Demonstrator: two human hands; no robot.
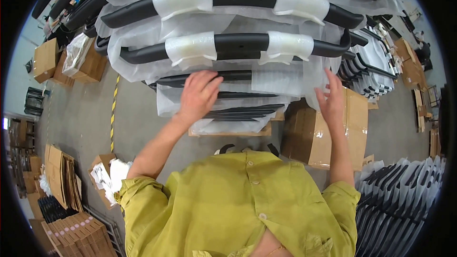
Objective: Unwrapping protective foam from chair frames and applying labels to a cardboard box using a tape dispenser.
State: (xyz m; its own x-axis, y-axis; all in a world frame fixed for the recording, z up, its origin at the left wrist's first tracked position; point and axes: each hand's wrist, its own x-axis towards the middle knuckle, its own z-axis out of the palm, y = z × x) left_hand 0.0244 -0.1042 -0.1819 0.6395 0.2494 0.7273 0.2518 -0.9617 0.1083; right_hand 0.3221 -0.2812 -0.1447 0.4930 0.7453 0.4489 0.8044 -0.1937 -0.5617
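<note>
Stack of black metal frames [233,74] wrapped in thin white plastic, centre of the view, sitting on a wooden pallet [228,134] on the grey floor [143,119]. Two top frames are clear to see, each with 2 white foam pads: 4 pads visible, e.g. foam pad [190,47]. Below them at least 3 more frames, partly hidden by wrap, so exact count is unclear.

Left hand [197,96] lies flat on the wrapped frame at the near edge of the stack, fingers spread and stretched out, pressing on the plastic, not closed around anything. Right hand [332,99] is at the right end of the stack, fingers open and raised, touching or just beside the loose plastic edge; cannot tell if it grips the film.

1 large cardboard box [354,131] just right of the pallet, behind the right hand. Far left: 2 cardboard boxes, e.g. box [46,59]. Near left: 1 open box with white bags [105,177], plus flat cardboard sheets [59,181]. Near right: a row of more wrapped frames [404,200]. Yellow-black floor stripe [114,109] left of the stack.
</note>
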